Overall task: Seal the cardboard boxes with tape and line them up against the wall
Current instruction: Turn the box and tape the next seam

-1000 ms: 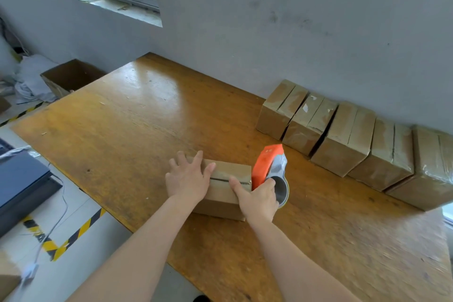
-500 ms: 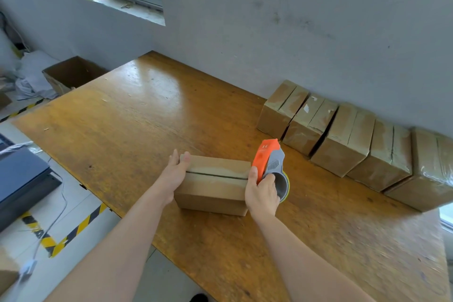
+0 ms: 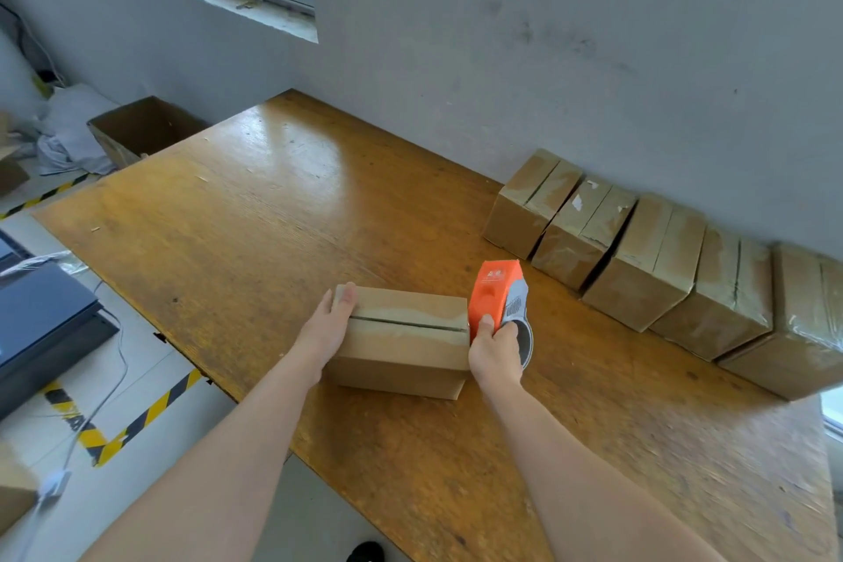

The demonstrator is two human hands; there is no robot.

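Head view: my left hand (image 3: pixel 330 324) slid to box (image 3: pixel 401 356) end, fingers flat; right hand (image 3: pixel 495 354) grips tape dispenser (image 3: pixel 495 292); seam looks taped

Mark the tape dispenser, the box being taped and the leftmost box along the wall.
tape dispenser (image 3: pixel 495 292): head view, orange body.
box being taped (image 3: pixel 401 340): head view, top flap.
leftmost box along the wall (image 3: pixel 515 224): head view, front face.

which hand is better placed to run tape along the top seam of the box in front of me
Right. The right hand grips the tape dispenser at the right end of the box, beside the seam; the left hand rests against the left end, bracing it.
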